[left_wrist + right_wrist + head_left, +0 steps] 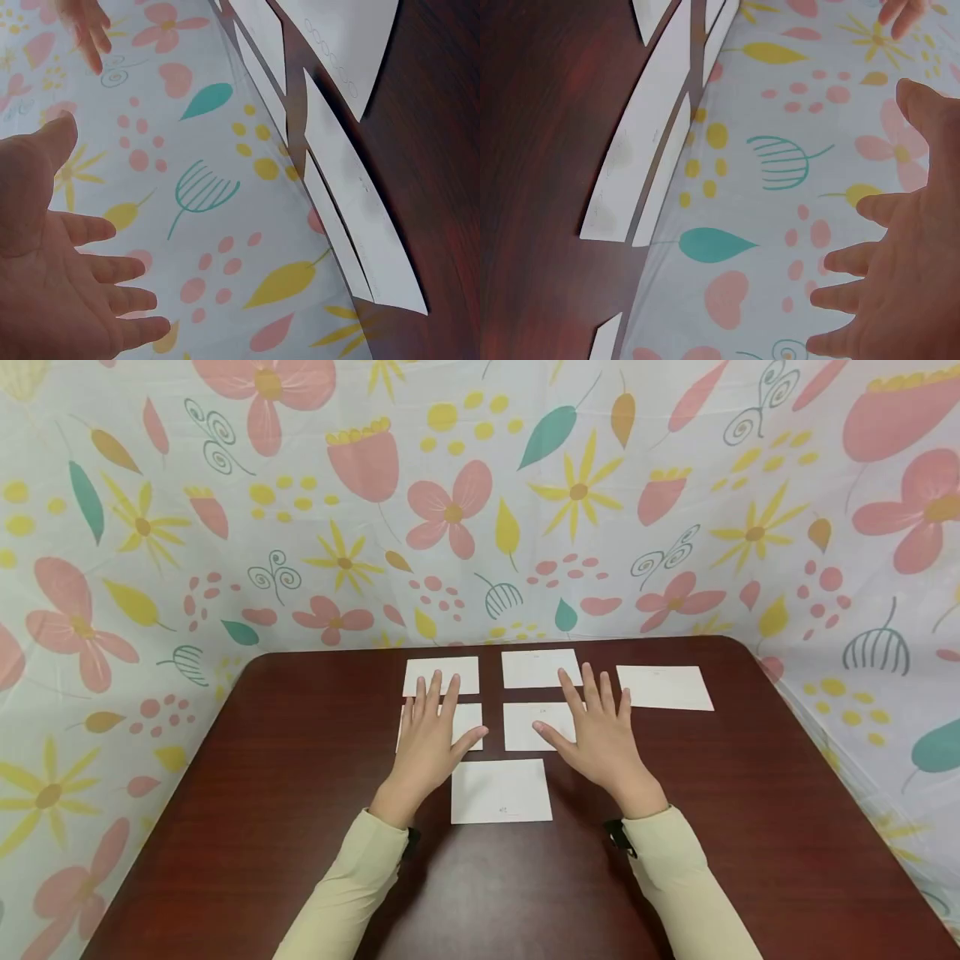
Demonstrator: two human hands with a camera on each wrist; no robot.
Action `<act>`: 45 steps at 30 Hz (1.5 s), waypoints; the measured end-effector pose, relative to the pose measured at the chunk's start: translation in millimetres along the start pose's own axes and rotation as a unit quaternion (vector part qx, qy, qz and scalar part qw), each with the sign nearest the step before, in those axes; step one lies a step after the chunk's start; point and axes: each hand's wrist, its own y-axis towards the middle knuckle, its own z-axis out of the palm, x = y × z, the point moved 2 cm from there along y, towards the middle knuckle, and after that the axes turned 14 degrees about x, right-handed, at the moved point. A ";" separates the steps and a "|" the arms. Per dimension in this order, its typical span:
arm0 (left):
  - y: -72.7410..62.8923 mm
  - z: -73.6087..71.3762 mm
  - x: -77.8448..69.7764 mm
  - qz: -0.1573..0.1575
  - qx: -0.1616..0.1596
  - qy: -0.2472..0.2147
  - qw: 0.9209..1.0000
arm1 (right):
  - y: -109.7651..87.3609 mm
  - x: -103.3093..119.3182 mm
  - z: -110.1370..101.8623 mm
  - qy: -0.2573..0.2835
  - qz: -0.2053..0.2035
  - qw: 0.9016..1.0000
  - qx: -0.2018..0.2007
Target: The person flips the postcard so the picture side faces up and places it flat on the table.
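Note:
My left hand (423, 739) is held above the table with its fingers spread, holding nothing. It partly covers the middle-left white card (470, 717) and, with its fingertips, the back-left card (468, 678). Likewise spread and free of any object, my right hand (603, 739) hovers over the middle-right card (519, 720), beside the back-centre card (532, 670). Between the wrists lies the front card (501, 789), bearing a small mark too tiny to read. Both wrist views show the palm and fingers apart from the cards.
Off to the right lies another white card (667, 687). The dark reddish-brown table (300, 827) has rounded back corners. A floral-patterned cloth (480, 585) hangs behind it and along the sides. Dark bands show at both sleeve cuffs.

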 end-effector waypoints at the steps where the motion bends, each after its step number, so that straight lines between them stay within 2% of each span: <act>1: -1.0 -0.4 -0.2 0.003 -0.001 -0.005 1.000 | -0.4 0.1 -0.2 0.004 -0.002 1.000 0.003; 12: -12.1 -3.5 -4.4 0.038 -0.023 -0.055 0.997 | -6.5 0.1 -0.1 0.070 -0.044 0.997 -0.006; 17: -17.1 -0.6 -4.6 0.036 -0.034 -0.104 0.993 | -8.8 0.0 2.5 0.102 -0.064 0.993 -0.007; 20: -19.9 3.8 -3.3 0.032 -0.040 -0.142 0.989 | -10.0 0.3 5.4 0.139 -0.070 0.988 0.008; 26: -24.7 12.3 -0.5 0.023 -0.024 -0.216 0.976 | -13.0 -0.6 13.4 0.236 -0.053 0.969 0.050; 32: -30.3 19.0 1.8 0.013 0.005 -0.266 0.964 | -17.6 -0.3 21.8 0.290 -0.055 0.952 0.074; 37: -33.9 26.3 3.7 0.009 0.023 -0.306 0.952 | -24.4 1.6 26.3 0.334 -0.069 0.935 0.097; 40: -35.0 33.3 6.1 0.010 0.044 -0.335 0.941 | -26.2 1.7 30.7 0.360 -0.072 0.924 0.111; 45: -37.7 45.0 10.1 0.004 0.073 -0.396 0.915 | -28.2 3.0 37.4 0.393 -0.063 0.907 0.137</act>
